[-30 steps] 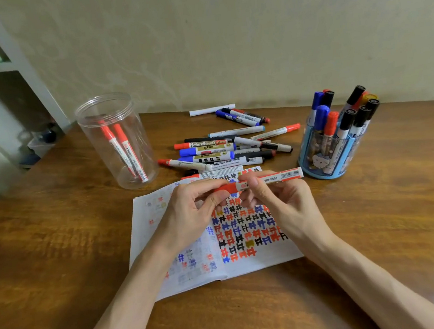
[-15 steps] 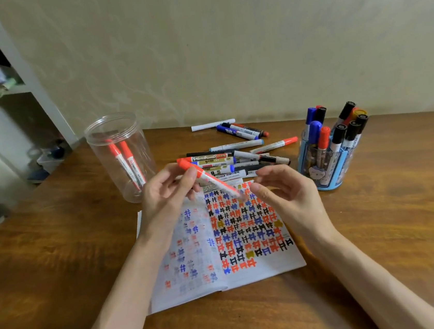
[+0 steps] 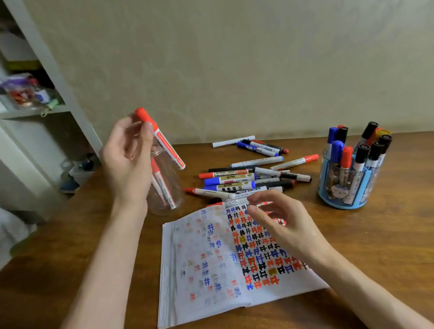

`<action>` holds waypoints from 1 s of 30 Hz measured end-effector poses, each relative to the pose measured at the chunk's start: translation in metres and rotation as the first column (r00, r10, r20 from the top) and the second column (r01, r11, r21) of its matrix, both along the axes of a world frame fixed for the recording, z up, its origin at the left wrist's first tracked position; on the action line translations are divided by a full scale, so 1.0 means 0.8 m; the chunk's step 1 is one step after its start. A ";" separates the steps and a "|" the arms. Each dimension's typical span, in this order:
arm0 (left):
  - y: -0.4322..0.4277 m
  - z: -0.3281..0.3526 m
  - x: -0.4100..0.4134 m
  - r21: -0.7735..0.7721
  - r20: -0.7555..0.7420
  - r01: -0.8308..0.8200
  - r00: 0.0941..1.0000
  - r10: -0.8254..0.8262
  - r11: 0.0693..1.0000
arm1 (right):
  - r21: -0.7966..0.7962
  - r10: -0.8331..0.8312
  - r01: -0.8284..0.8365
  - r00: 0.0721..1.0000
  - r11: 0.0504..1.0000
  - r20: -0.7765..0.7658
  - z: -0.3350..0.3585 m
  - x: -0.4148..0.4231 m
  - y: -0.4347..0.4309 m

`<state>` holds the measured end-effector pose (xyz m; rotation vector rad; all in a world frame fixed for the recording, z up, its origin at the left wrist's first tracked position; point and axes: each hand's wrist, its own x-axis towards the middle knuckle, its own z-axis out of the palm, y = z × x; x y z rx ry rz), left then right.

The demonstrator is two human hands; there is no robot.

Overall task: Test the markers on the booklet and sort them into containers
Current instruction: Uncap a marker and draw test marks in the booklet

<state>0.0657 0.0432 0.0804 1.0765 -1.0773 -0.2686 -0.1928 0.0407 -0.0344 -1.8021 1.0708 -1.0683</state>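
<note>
My left hand holds a capped red marker between thumb and fingers, cap up, raised above the clear plastic jar. The jar stands partly behind that hand and holds two red markers. My right hand hovers with loosely curled fingers over the open booklet, holding nothing. The booklet's pages are covered in red, blue and black test marks. A pile of loose markers lies beyond the booklet.
A blue round holder packed with several markers stands at the right. A white shelf unit with clutter rises at the left beside the wooden table. The wall runs close behind the table.
My left hand has lifted the red marker from over the booklet up and left above the jar. My right hand let go of it and stayed over the booklet.
</note>
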 end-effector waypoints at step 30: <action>-0.030 -0.041 0.073 0.257 0.134 -0.182 0.979 0.151 0.949 | 0.031 0.006 -0.006 1.000 0.999 0.000 0.001 0.025 -0.015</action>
